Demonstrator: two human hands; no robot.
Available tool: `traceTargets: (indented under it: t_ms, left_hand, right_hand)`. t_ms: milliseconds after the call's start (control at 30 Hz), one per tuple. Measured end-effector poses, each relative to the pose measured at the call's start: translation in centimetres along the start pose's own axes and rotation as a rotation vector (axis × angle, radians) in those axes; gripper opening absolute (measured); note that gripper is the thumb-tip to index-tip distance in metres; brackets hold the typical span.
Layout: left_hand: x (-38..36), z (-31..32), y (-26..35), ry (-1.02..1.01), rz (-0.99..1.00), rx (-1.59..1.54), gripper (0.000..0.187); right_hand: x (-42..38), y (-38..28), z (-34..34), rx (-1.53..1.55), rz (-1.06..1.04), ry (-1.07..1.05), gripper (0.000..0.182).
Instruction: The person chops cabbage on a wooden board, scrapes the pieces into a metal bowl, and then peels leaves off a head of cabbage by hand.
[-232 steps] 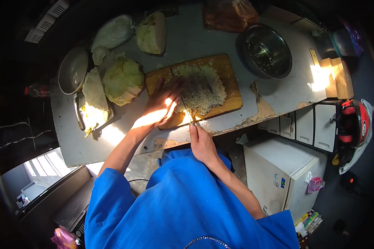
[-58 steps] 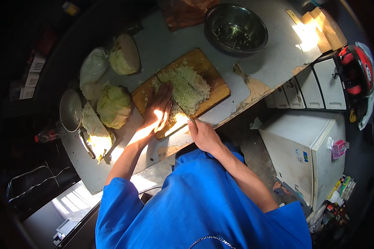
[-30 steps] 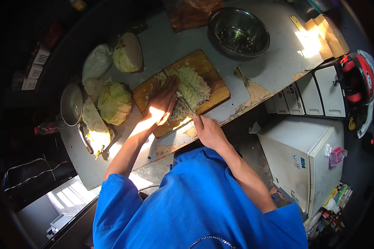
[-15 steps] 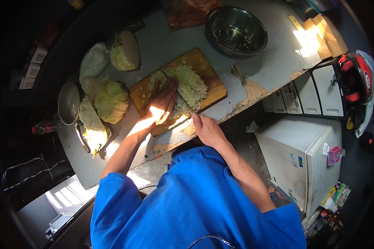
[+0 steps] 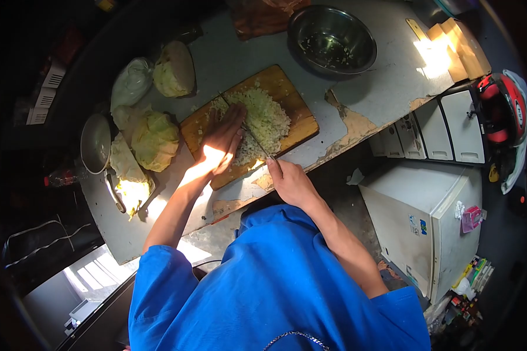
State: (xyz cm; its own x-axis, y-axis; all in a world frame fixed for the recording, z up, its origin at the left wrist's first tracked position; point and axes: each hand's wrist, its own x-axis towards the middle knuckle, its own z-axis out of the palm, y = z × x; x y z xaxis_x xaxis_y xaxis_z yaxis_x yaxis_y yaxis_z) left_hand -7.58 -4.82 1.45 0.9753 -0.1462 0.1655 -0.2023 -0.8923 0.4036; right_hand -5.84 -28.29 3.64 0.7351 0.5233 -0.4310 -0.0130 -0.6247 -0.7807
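My right hand [image 5: 291,182] is closed around the handle of a knife [image 5: 256,140], whose blade runs up and left across a heap of finely chopped cabbage [image 5: 269,119]. My left hand [image 5: 222,137] lies with fingers stretched out over the blade and the chopped pieces on its left side. Part of the blade is hidden under those fingers. Beneath it all is a wooden cutting board [image 5: 304,120], with small bits scattered over its left part.
A metal bowl [image 5: 332,41] with a few bits inside stands behind the board. Left of it lie cabbage pieces [image 5: 155,140], a half cabbage [image 5: 174,70], a plastic bag [image 5: 132,83] and a pan [image 5: 96,143]. Wooden blocks [image 5: 465,50] stand at the far right, above a white fridge [image 5: 416,205].
The knife has shifted slightly left across the chopped cabbage, my right hand still on its handle. My left hand has moved a little left and down along with it.
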Motion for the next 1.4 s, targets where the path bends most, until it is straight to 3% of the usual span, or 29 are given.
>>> traceTargets:
  t_ms: [33, 133, 233, 367, 500, 600, 700, 767, 833, 867, 933, 1067, 1133, 1167, 1233, 1267, 1300, 1367, 1400]
  left_hand:
    - [0.0, -0.3, 0.2, -0.005, 0.0, -0.004, 0.053]
    - [0.5, -2.4, 2.0, 0.295, -0.064, -0.219, 0.051]
    - [-0.4, -3.4, 4.7, 0.338, -0.125, -0.297, 0.052]
    - [-2.2, -2.2, 8.3, 0.114, 0.167, -0.148, 0.054]
    - [-2.6, -0.9, 8.1, 0.057, 0.019, -0.174, 0.053]
    - [-2.7, -0.3, 6.4, 0.108, -0.301, 0.013, 0.057]
    - [-2.2, -1.3, 8.5, 0.249, -0.248, -0.042, 0.059]
    - [-1.9, -1.4, 11.0, 0.186, -0.057, -0.2, 0.06]
    - [-1.5, -0.9, 12.8, 0.112, -0.034, -0.133, 0.062]
    - [-1.7, -0.2, 11.9, 0.129, -0.046, -0.129, 0.062]
    - [-2.4, 1.3, 9.4, 0.153, -0.447, -0.345, 0.062]
    - [-2.2, -0.7, 11.7, 0.35, -0.357, -0.05, 0.062]
    - [-1.9, -0.7, 14.5, 0.43, -0.11, -0.274, 0.062]
    - [-1.7, 0.2, 15.5, 0.462, 0.043, -0.227, 0.064]
    - [-1.1, 0.3, 17.2, 0.327, 0.205, -0.174, 0.066]
    - [-0.8, 1.0, 16.9, 0.297, 0.18, -0.174, 0.065]
    - [-0.6, 2.0, 16.2, 0.267, 0.154, -0.173, 0.065]
    - [-0.6, 3.8, 13.4, 0.245, 0.108, -0.07, 0.066]
    - [-0.9, 3.9, 12.1, 0.246, 0.03, -0.093, 0.067]
  right_hand:
    - [-0.3, -0.6, -0.3, 0.026, -0.008, -0.004, 0.052]
    - [-1.0, -3.4, -2.2, -0.016, 0.012, -0.039, 0.049]
    - [-1.8, -5.2, -4.2, -0.18, -0.044, -0.013, 0.046]
    - [-3.0, -6.5, -6.8, -0.534, -0.19, 0.015, 0.041]
    - [-4.5, -8.6, -9.4, -0.721, -0.285, -0.015, 0.034]
    - [-4.9, -8.8, -10.3, -0.824, -0.313, -0.014, 0.032]
    - [-4.7, -9.0, -11.2, -0.899, -0.312, -0.009, 0.031]
    - [-4.5, -9.5, -11.5, -0.935, -0.317, -0.028, 0.03]
    - [-4.6, -9.9, -12.1, -0.958, -0.346, 0.003, 0.03]
    - [-4.6, -10.1, -12.5, -0.97, -0.362, -0.002, 0.03]
    - [-4.9, -10.5, -13.5, -0.985, -0.345, -0.036, 0.031]
    - [-4.8, -10.4, -15.3, -0.977, -0.319, -0.074, 0.033]
    - [-3.4, -8.6, -16.3, -0.704, -0.271, -0.251, 0.037]
    - [-2.7, -7.8, -16.6, -0.709, -0.28, -0.257, 0.037]
    - [-1.7, -6.7, -17.2, 0.135, 0.314, -0.67, 0.041]
    - [-2.0, -6.6, -17.2, 0.321, 0.464, -0.696, 0.042]
    - [-1.9, -5.7, -17.3, 0.312, 0.463, -0.697, 0.042]
    - [-1.1, -2.5, -16.8, 0.91, 0.675, -0.904, 0.041]
    - [-1.1, -1.5, -16.5, 0.991, 0.696, -0.894, 0.042]
